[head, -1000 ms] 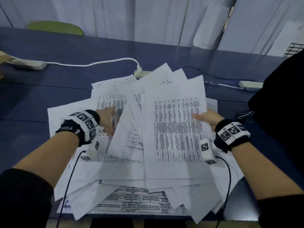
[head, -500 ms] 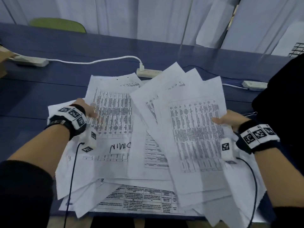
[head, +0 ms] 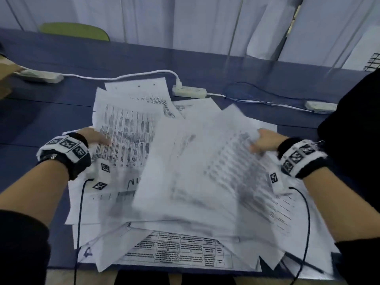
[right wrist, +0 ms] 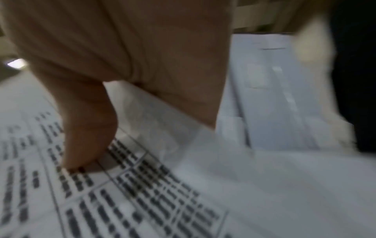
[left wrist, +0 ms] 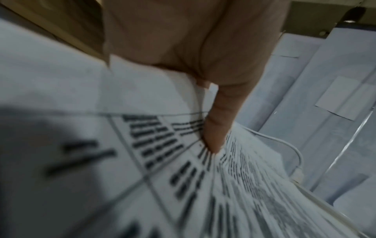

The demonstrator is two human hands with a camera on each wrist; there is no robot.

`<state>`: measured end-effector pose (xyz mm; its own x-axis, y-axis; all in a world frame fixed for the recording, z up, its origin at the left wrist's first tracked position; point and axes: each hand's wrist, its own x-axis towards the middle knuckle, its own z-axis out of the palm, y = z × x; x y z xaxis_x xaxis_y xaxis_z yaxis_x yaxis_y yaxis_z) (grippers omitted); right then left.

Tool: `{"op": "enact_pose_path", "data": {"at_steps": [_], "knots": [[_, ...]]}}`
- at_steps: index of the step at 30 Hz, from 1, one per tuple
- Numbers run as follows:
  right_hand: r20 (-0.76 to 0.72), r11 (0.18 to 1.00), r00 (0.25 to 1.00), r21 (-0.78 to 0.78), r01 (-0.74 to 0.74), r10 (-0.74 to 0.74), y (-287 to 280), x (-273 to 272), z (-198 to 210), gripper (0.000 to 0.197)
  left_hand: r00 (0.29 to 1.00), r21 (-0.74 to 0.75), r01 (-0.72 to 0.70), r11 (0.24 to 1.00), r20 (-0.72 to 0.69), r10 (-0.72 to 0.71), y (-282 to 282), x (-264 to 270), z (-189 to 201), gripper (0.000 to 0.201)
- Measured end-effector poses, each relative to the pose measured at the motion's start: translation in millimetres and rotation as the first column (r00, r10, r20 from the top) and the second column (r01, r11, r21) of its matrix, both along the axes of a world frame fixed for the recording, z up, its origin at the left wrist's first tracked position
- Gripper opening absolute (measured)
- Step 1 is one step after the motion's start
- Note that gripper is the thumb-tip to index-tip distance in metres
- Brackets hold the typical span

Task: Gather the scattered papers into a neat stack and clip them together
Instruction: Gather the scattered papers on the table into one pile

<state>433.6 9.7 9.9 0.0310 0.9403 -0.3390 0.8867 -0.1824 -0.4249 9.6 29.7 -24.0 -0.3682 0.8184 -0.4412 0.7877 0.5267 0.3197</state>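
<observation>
A loose pile of printed papers [head: 185, 249] covers the near part of the blue table [head: 41, 112]. My left hand [head: 96, 138] grips the left edge of a bundle of sheets [head: 127, 132]. Its thumb [left wrist: 215, 128] presses on top and the fingers are hidden underneath. My right hand [head: 261, 142] pinches the right edge of another bundle [head: 216, 161], which is lifted and blurred. There too the thumb [right wrist: 87, 136] lies on the printed sheet [right wrist: 142, 193]. A bit of a metal clip [head: 320, 142] shows just beyond my right wristband.
A white power strip [head: 189, 91] with its cable lies just behind the pile. Another strip [head: 320, 105] is at the back right and one [head: 39, 76] at the far left. A black shape [head: 353, 130] stands close on the right. A green chair back [head: 74, 30] shows beyond the table.
My left hand has slid from the pile's middle to its left edge with a bundle. The right hand has swung its bundle to the right, and the sheets blur with motion.
</observation>
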Motion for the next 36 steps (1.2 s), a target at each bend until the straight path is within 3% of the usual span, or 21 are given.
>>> {"op": "enact_pose_path", "data": {"at_steps": [1,3,6,8,12,15,18,21,23,25,27,29,32,36], "knots": [[0.086,0.997,0.994,-0.041,-0.067,0.07,1,-10,-8,0.023,0.999,0.003,-0.02,1.0,0.044,0.02,2,0,-4,0.068],[0.207,0.976,0.956,-0.1,-0.192,0.209,4,-29,-25,0.045,0.992,0.0,-0.048,0.999,0.116,0.048,2,6,-7,0.068],[0.189,0.951,0.935,-0.142,-0.275,0.299,9,-50,-39,0.083,0.984,0.058,-0.07,0.996,0.17,0.06,6,20,-8,0.075],[0.176,0.945,0.931,-0.123,-0.302,0.32,12,-61,-39,0.077,0.987,0.085,-0.042,0.996,0.161,0.028,8,29,-8,0.079],[0.325,0.937,0.881,-0.075,-0.34,0.345,13,-70,-33,0.05,0.982,0.205,0.063,0.977,0.162,-0.097,13,42,-7,0.044],[0.397,0.945,0.86,-0.062,-0.323,0.32,11,-62,-25,0.048,0.987,0.258,0.105,0.961,0.089,-0.131,12,37,-3,0.034],[0.294,0.973,0.931,0.009,-0.229,0.217,2,-46,1,0.054,0.994,0.248,0.083,0.965,0.05,-0.098,10,19,3,0.033],[0.007,0.989,0.993,0.093,-0.115,0.115,5,-14,22,0.008,0.997,0.187,0.078,0.979,-0.012,-0.077,8,5,6,0.036],[-0.137,0.99,0.991,0.143,0.021,-0.001,13,10,25,0.005,0.995,0.141,0.1,0.985,-0.009,-0.099,4,5,8,0.032],[-0.257,0.973,0.956,0.144,0.181,-0.14,18,25,20,0.029,0.991,0.109,0.134,0.985,0.007,-0.136,3,6,7,0.037],[-0.284,0.952,0.929,0.125,0.281,-0.237,20,32,13,0.04,0.983,0.103,0.184,0.978,0.009,-0.186,2,13,7,0.037],[-0.233,0.938,0.926,0.106,0.329,-0.298,18,34,4,0.049,0.969,0.067,0.242,0.968,0.028,-0.244,-1,22,8,0.031],[-0.317,0.922,0.877,0.022,0.386,-0.36,13,28,-12,0.063,0.957,0.021,0.277,0.961,0.085,-0.278,-4,34,5,0.031],[-0.509,0.891,0.734,-0.204,0.406,-0.45,14,29,-58,0.068,0.961,-0.016,0.264,0.964,0.094,-0.262,-8,54,4,0.042]]}}
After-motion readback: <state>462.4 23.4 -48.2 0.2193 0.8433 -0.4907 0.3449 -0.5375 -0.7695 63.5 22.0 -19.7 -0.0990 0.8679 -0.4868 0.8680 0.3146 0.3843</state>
